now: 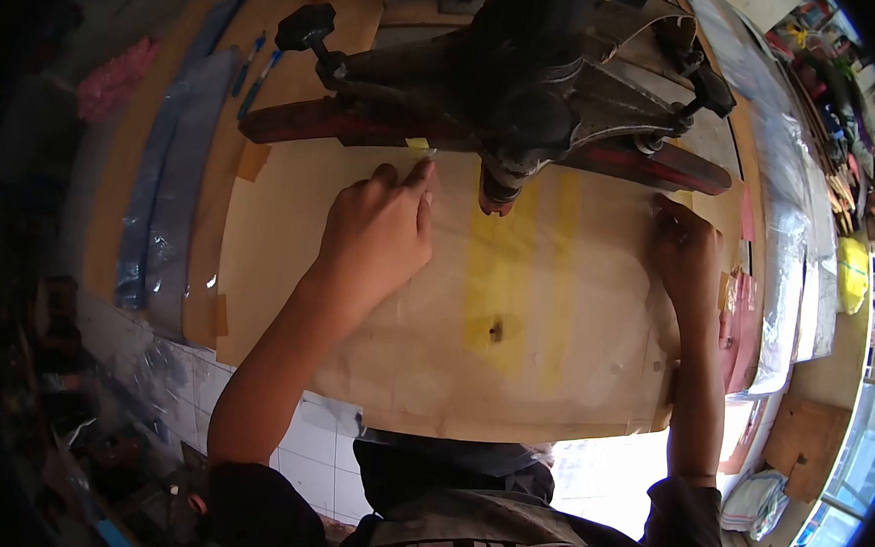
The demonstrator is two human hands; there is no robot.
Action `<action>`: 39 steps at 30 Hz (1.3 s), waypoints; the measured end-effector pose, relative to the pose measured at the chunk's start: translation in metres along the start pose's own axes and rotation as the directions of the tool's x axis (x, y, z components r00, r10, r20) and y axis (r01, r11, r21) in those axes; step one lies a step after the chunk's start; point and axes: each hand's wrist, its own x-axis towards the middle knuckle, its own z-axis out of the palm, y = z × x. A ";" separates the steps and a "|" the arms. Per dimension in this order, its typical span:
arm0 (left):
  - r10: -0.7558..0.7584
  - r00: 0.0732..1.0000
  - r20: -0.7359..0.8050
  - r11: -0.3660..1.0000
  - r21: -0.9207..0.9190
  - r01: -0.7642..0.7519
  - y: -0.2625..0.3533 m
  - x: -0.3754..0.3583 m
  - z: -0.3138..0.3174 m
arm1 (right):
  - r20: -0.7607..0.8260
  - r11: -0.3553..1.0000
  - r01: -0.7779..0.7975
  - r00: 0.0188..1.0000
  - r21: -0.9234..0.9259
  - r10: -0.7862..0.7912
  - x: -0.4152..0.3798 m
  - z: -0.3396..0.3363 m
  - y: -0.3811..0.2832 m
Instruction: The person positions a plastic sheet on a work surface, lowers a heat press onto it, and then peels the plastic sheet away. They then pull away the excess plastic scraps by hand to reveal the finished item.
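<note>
My left hand rests on a tan board, its index finger stretched toward a small yellow piece at the bar's edge. A tiny pale glint shows by that fingertip; the other fingers are bent and the thumb is apart. Near the board's right side, my right hand has its fingers curled together, and what they may hold is hidden. Above the board stands a dark machine head with a blunt brownish tip. A long dark red bar runs across beneath it.
Black knobs stick up from the machine on both sides. Yellow tape strips and a dark hole mark the board. Blue pens and plastic-covered strips lie at left. Clear plastic covers the right edge.
</note>
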 end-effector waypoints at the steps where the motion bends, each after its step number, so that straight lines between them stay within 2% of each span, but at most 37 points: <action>1: 0.007 1.000 0.000 1.000 -0.011 -0.007 -0.001 -0.001 0.001 | -0.004 1.000 0.006 1.000 0.007 -0.006 -0.001 0.001 0.000; 3: 0.011 1.000 -0.002 1.000 -0.021 -0.011 -0.002 -0.001 0.001 | -0.007 1.000 0.015 1.000 0.015 -0.015 -0.001 0.001 -0.002; 8: 0.008 1.000 0.007 0.999 -0.043 -0.007 -0.002 -0.001 -0.001 | 0.001 0.997 -0.079 0.997 0.002 0.079 -0.001 0.001 -0.008; 29: 0.028 0.998 -0.062 0.997 -0.065 -0.032 -0.004 -0.001 0.004 | -0.011 0.996 -0.080 0.997 -0.035 0.080 -0.002 0.002 -0.003; 30: 0.060 0.997 -0.057 0.995 -0.080 -0.065 -0.004 -0.001 0.003 | -0.001 0.984 -0.146 0.989 -0.103 0.146 -0.002 0.001 -0.003; 32: 0.029 0.998 -0.055 0.994 -0.104 -0.035 -0.002 0.000 0.002 | 0.000 0.992 -0.110 0.994 -0.057 0.110 -0.002 -0.001 0.003; 33: 0.068 0.996 -0.056 0.989 -0.127 -0.074 0.000 0.002 0.001 | -0.001 0.991 -0.123 0.992 -0.057 0.123 -0.002 -0.003 0.000; 35: 0.034 0.999 0.021 0.996 -0.085 -0.032 0.002 0.002 -0.002 | -0.020 0.994 -0.093 0.996 -0.050 0.092 -0.001 -0.004 0.000; 39: 0.025 0.999 0.028 0.995 -0.100 -0.022 0.003 0.002 0.000 | -0.018 0.992 -0.129 0.991 -0.003 0.129 -0.002 -0.002 0.003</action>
